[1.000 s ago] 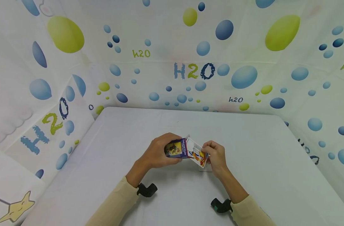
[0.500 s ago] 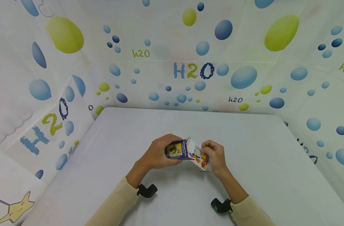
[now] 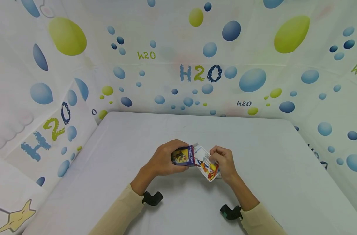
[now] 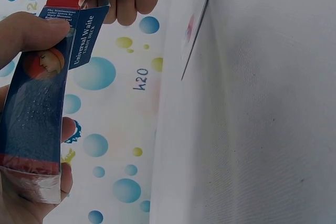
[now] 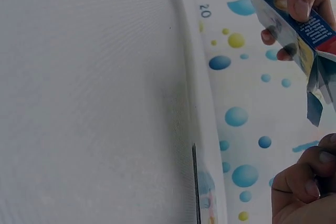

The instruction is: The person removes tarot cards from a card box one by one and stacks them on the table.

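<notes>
Nearest, the person's cream sleeves [image 3: 118,212] led to wrists bearing black wrist cameras [image 3: 153,198]. Beyond them, the left hand [image 3: 166,158] gripped the Universal Waite tarot deck box [image 3: 182,155], thumb along its near narrow side and fingers round the far one. The box was held above the white-covered table [image 3: 184,209], its long axis running roughly left to right, the open end and loose flaps facing the right hand [image 3: 226,163]. That hand, fingers curled, pinched an illustrated tarot card [image 3: 207,164] by its right edge. The card lay between the two hands — its long axis slanting from the box mouth down to the right, its lower end toward the person. Whether its upper end sat inside the box could not be told. Below, another card [image 4: 191,29] lay on the table, mostly hidden in the head view. Farthest back hung a white backdrop [image 3: 172,32] printed with blue and green drops and "H2O".
</notes>
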Motion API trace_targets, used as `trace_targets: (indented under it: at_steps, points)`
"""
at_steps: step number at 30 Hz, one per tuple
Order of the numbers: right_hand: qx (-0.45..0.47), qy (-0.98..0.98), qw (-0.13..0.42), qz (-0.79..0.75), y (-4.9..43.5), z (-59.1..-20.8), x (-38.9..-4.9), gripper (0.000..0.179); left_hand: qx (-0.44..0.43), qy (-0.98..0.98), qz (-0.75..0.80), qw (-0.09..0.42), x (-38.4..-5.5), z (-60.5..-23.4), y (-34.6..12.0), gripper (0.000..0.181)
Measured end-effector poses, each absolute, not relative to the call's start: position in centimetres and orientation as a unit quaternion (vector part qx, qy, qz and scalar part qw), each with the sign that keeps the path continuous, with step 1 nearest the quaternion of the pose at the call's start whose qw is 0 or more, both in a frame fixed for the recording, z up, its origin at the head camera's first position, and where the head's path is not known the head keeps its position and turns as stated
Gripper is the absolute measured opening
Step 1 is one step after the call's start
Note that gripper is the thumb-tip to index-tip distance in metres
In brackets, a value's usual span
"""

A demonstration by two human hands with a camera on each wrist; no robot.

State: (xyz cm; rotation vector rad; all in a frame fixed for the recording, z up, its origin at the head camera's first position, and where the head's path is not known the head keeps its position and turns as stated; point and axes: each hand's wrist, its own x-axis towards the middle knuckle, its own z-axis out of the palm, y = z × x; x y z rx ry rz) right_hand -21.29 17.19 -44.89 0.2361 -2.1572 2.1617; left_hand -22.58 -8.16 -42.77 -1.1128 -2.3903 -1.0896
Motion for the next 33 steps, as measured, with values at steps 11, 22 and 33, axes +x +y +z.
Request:
trace_targets:
  at_steps: [11, 22, 33]
  points:
    - [0.128, -0.716, 0.025, 0.686, 17.7, -44.9, -21.3, 0.014, -0.381, -0.832, -0.377, 0.142, -22.6, -42.8, -8.2, 0.069]
    - [0.160, -0.756, 0.095, 0.628, 18.1, -45.3, -21.4, 0.021, -0.376, -0.836, -0.375, 0.137, -22.6, -42.6, -8.3, 0.069]
    - [0.188, -0.737, 0.087, 0.644, 18.3, -45.2, -21.3, 0.018, -0.375, -0.836, -0.377, 0.134, -22.5, -42.7, -8.2, 0.069]
